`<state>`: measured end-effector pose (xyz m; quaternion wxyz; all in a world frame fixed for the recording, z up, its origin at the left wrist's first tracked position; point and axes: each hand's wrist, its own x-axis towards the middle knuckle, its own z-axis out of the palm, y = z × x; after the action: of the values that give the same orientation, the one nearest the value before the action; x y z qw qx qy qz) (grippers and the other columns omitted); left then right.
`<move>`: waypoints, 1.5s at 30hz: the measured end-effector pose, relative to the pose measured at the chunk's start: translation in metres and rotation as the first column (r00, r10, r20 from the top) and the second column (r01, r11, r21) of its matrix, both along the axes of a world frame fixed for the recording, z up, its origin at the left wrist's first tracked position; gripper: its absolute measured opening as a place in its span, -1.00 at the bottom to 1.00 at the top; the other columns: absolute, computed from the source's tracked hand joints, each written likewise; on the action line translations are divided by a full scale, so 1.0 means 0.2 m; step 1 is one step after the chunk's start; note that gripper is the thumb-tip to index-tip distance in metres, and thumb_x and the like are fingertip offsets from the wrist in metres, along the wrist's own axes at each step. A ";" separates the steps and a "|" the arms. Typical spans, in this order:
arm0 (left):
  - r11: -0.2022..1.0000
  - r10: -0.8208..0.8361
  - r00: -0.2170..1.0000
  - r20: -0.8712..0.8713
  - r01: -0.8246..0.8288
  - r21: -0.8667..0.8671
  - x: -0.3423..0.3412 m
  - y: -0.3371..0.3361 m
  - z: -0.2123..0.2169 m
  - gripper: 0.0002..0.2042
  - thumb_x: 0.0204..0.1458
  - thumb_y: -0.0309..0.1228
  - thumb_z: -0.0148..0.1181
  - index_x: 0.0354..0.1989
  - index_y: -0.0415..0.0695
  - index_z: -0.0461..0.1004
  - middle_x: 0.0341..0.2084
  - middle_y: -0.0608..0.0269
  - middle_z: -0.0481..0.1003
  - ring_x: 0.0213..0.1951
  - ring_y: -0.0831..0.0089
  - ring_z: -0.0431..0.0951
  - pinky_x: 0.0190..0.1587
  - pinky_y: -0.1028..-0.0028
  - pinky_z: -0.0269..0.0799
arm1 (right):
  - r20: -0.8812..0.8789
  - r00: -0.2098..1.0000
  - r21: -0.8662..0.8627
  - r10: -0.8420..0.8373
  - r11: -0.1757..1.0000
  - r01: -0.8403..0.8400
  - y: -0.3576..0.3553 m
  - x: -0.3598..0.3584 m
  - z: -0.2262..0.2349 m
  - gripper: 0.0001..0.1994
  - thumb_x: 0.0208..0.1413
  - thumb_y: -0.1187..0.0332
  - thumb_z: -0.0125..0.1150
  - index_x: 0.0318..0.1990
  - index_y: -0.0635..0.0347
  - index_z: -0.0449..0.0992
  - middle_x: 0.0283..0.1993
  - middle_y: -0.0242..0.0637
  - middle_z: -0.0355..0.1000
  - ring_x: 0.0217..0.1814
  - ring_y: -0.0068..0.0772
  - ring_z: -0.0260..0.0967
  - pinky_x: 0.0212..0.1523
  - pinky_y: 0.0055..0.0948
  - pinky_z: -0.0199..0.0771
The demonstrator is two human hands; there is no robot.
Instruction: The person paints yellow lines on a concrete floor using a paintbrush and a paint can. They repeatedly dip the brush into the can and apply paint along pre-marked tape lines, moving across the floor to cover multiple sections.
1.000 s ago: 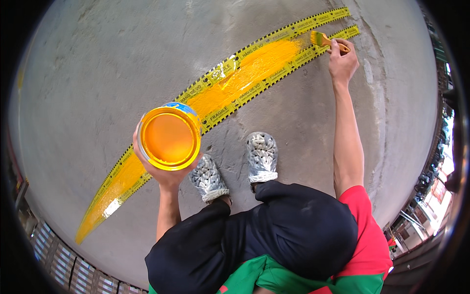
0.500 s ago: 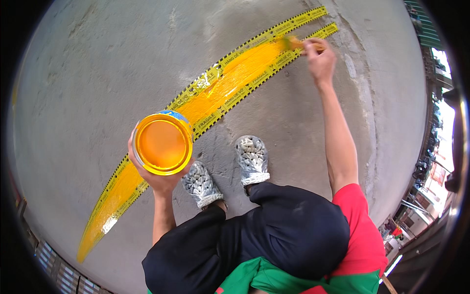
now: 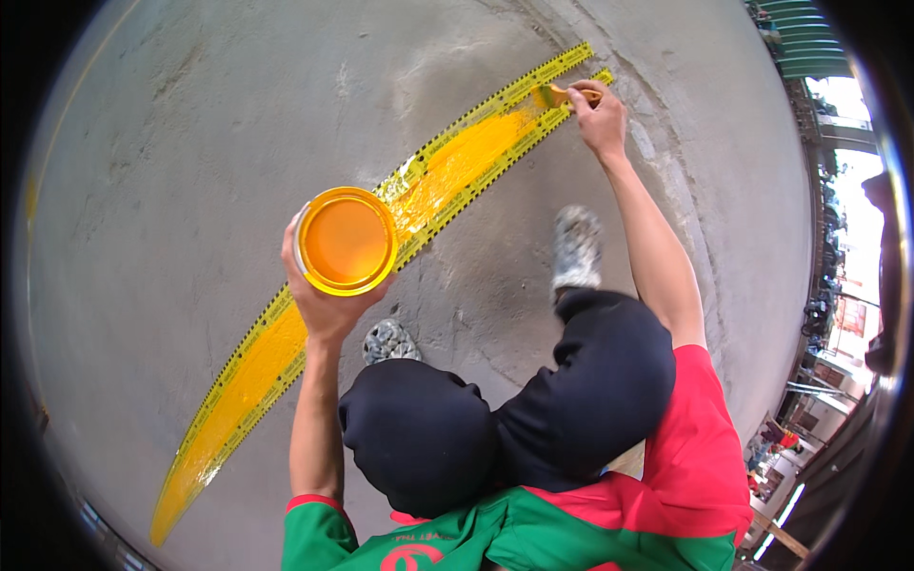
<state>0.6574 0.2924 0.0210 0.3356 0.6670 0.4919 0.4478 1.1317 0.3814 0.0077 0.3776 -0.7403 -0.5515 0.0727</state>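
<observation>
My left hand point(image 3: 328, 309) is closed around an open can of orange-yellow paint point(image 3: 347, 241), held upright above the floor. In my right hand point(image 3: 602, 119) is a paintbrush point(image 3: 554, 95), gripped by its handle. Its bristles are at the far right end of a yellow painted stripe point(image 3: 476, 152). Two strips of yellow and black tape point(image 3: 447, 135) border that stripe on both sides. The can hides the stripe's middle part. Beyond the bristles, bare grey floor shows between the tape ends.
Grey concrete floor point(image 3: 190, 143) surrounds the stripe, with a rough crack point(image 3: 633, 105) running past its far right end. My patterned clogs point(image 3: 578, 247) stand on the near side of the stripe. Clutter and a green corrugated panel point(image 3: 809, 38) lie along the right edge.
My right foot has stepped to the right and my body has shifted that way. The can stays in my left hand. The brush has moved slightly nearer the tape's right end.
</observation>
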 end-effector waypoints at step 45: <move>0.981 0.193 0.958 -0.212 -0.181 0.076 1.40 0.52 -0.06 0.04 -0.25 -0.18 0.59 0.41 -0.12 0.06 0.26 0.10 0.30 0.31 0.23 0.34 0.40 0.19 0.22 | -0.391 0.916 -0.049 0.095 0.991 -0.124 0.33 0.97 -0.26 -0.89 0.24 0.39 0.26 -0.18 0.21 0.63 -0.42 -0.22 0.63 -0.50 -0.52 0.53 -0.52 -0.55 0.46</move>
<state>0.9365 0.3963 0.0088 0.2171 0.6717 0.5740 0.4149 1.3262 0.4481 -0.0439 0.4471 -0.6926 -0.5034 0.2586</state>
